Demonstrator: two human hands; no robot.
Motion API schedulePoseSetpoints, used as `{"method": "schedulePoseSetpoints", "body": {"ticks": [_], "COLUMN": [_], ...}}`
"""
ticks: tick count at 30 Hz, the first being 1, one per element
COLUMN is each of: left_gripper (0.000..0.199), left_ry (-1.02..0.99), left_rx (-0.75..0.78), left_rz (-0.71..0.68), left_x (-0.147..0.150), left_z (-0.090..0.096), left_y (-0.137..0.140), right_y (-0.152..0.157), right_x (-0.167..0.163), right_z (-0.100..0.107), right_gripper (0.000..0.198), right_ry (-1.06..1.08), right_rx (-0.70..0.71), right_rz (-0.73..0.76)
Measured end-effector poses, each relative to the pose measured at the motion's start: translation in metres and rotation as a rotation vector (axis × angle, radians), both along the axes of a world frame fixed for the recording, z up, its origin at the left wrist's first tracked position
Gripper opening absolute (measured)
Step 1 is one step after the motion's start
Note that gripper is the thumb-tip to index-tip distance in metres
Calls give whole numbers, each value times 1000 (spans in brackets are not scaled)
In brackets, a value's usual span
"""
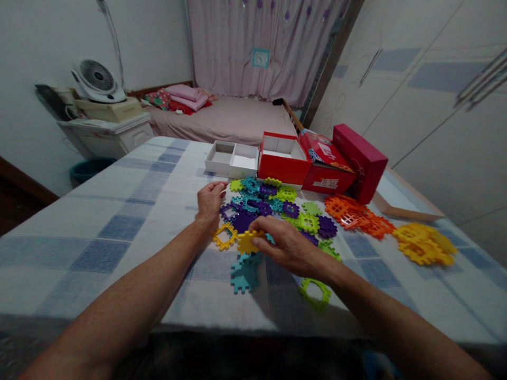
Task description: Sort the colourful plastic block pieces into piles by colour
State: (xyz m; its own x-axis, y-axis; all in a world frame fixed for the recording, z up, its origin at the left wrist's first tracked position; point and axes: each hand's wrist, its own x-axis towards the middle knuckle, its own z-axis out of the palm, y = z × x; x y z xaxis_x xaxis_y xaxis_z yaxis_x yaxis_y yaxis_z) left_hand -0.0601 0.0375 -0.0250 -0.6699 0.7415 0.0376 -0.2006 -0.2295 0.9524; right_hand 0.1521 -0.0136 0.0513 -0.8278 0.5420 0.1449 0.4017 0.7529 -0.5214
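My right hand (283,240) pinches a yellow gear-edged plastic piece (246,243) between thumb and fingers, above the near side of a mixed pile. My left hand (211,201) rests on the cloth at the pile's left edge, its fingers loosely bent and nothing visible in them. Close to its fingertips lies a lime green piece (236,185). A yellow frame piece (225,236) with an open centre is just left of the held one. Below it are teal pieces (243,274). Purple pieces (241,221) partly show behind my right hand.
Orange pieces (358,216) and yellow pieces (424,244) form separate heaps at right. A lime ring piece (316,292) lies near the front edge. Behind the pile stand a white divided tray (232,170), an open red box (283,168) and a tilted crimson box (362,163).
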Motion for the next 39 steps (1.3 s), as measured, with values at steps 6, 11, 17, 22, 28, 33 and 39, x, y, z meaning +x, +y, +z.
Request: {"method": "schedulePoseSetpoints", "body": {"ticks": [6, 11, 17, 22, 28, 33, 39], "left_gripper": [15, 14, 16, 19, 17, 16, 16], "left_ry": [-81, -85, -49, 28, 93, 74, 64], "left_rx": [35, 32, -1, -78, -81, -70, -80], "left_rz": [21, 7, -10, -54, -53, -42, -46], "left_x": [-2, -2, -2, -1, 2, 2, -1], "left_z": [1, 2, 4, 4, 4, 2, 1], "left_y": [0, 0, 0, -1, -2, -2, 0], "right_y": [10, 16, 10, 2, 4, -13, -26], "right_x": [-53, -62, -54, -39, -12, -11, -43], "right_z": [-20, -25, -27, -32, -20, -15, -25], "right_gripper": [16, 16, 11, 37, 30, 17, 13], "right_ry": [-193, -252, -77, 145, 311, 151, 22], "right_rx": [228, 284, 176, 22, -130, -208, 81], "right_rz": [183, 140, 206, 243, 55, 95, 121]}}
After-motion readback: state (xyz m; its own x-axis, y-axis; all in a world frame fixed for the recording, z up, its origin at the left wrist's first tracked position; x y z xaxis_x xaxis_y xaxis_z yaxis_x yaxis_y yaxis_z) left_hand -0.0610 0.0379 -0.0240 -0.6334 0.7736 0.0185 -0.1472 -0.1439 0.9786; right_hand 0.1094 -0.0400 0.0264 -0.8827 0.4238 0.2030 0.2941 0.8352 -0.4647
